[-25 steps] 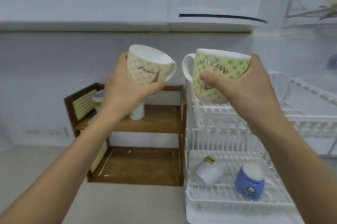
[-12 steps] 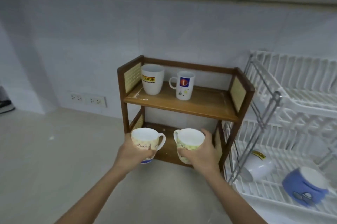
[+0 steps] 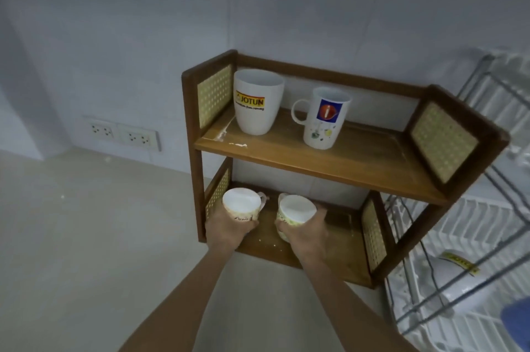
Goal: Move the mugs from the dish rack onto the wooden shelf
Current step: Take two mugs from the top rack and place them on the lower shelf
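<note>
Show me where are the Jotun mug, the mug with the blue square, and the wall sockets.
Jotun mug (image 3: 256, 105): head view, on its printed side.
Blue-square mug (image 3: 325, 119): head view, on its body.
Wall sockets (image 3: 123, 133): head view, on the plate's middle.

Both mugs (image 3: 242, 204) now inside lower shelf (image 3: 329, 254)

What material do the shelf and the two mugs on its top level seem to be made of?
Shelf: dark stained wood showing grain, with woven cane-like side panels. Jotun mug and blue-logo mug: probably glazed ceramic, white and smooth with printed logos; plastic cannot be excluded.

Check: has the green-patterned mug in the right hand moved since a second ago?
Yes. The green-patterned mug went from beside the dish rack down into the wooden shelf's lower tier.
</note>
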Tool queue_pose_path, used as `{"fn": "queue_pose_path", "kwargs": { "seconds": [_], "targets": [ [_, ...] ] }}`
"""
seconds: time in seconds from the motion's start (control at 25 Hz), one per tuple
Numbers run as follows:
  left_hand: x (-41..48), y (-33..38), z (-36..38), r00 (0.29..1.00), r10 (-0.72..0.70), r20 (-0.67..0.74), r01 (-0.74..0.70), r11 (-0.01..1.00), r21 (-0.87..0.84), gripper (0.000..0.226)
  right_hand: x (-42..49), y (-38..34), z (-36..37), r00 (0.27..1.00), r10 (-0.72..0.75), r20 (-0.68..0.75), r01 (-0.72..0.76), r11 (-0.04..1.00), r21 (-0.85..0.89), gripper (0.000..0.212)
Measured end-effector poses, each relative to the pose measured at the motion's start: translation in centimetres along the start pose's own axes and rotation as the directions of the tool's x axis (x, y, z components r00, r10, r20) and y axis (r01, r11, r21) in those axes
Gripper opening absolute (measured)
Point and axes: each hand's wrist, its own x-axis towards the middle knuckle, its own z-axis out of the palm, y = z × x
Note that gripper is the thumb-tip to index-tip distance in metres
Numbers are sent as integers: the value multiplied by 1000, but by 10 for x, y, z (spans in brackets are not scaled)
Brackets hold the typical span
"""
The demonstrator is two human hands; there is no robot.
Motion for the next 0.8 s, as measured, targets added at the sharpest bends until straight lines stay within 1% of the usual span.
{"fn": "queue_pose_path", "kwargs": {
  "seconds": [0.28, 0.44, 0.56, 0.6, 0.68, 0.76, 0.8],
  "targets": [
    [17, -18, 13, 1000, 6, 29, -7, 999, 54, 105, 15, 15, 23, 998, -58, 12, 57, 998, 30, 96],
    [15, -13, 14, 1000, -10, 30, 8, 998, 63, 102, 18, 16, 24, 997, -77, 26, 77, 997, 28, 95],
    [-2, -3, 12, 998, 57, 15, -57, 997, 45, 90, 13, 10, 10, 991, -63, 118, 59, 998, 37, 94],
    [-13, -1, 11, 996, 88, 19, -88, 996, 15, 85, 6, 10, 0, 986, -82, 142, 75, 996, 55, 93],
    [-39, -5, 8, 991, 130, 16, -130, 991, -23, 75, -18, 9, -21, 970, -169, 176, 152, 982, 108, 90],
    [-84, 6, 13, 978, 189, 85, -186, 982, -35, 67, -53, 22, -67, 962, -210, 177, 175, 965, 194, 84],
    [-100, 6, 11, 971, 215, 104, -210, 976, -56, 62, -71, 25, -80, 950, -238, 203, 180, 946, 270, 76]
  ]
}}
